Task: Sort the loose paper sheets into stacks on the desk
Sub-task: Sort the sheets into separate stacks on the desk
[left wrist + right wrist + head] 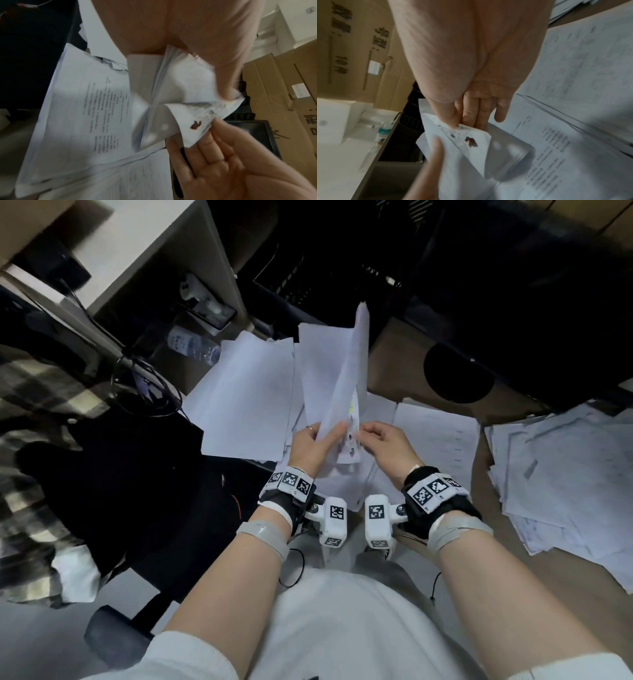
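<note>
My left hand [327, 434] grips the lower edge of a thick bundle of white sheets [346, 371] and holds it upright over the desk. My right hand [363, 434] pinches the corner of one printed sheet [197, 121] with a red mark, peeled away from the bundle [163, 83]. In the right wrist view its thumb and fingers [453, 121] clamp that sheet [471, 140]. A flat stack [246, 392] lies to the left, a printed stack [438, 433] to the right, and a messy pile [565, 474] at the far right.
A brown cardboard box [397, 361] and black crates [325, 278] stand behind the papers. A water bottle [191, 345] lies at the back left near tangled cables [147, 385]. A dark chair [120, 491] with a plaid garment [41, 405] is on my left.
</note>
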A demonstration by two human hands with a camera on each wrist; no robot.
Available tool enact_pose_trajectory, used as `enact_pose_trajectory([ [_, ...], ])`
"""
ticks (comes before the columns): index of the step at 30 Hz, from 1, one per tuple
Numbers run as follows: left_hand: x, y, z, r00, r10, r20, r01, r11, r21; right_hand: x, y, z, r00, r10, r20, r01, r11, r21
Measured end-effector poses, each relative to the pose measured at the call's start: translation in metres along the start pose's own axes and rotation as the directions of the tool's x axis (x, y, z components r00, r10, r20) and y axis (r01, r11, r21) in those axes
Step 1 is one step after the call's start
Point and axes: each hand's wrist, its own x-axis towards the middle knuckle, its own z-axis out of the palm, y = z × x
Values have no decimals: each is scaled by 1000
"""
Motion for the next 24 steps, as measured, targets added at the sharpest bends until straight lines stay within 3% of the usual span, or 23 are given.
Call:
enact_pose_trajectory([
  [2,11,-10,-11,998,43,-42,-39,996,82,5,11,-1,984,102,-146,-92,993,73],
  [4,22,-24,-23,993,15,-114,-4,995,99,10,28,-9,919,194,-343,-183,981,64],
  [6,29,-36,-33,993,-29,-114,39,995,87,12,48,-15,857,261,-444,-287,958,9],
  [11,26,-39,-52,984,-13,-175,43,985,168,30,109,-9,806,413,-425,-476,878,-48],
  [16,30,-42,-78,952,48,-303,21,975,221,30,117,16,732,512,-449,-607,789,-90],
  [20,31,-38,-86,942,84,-325,7,963,269,33,127,29,741,540,-399,-638,751,-169],
  [24,36,-42,-89,939,92,-331,-4,966,259,32,130,36,754,579,-312,-627,775,-76],
])
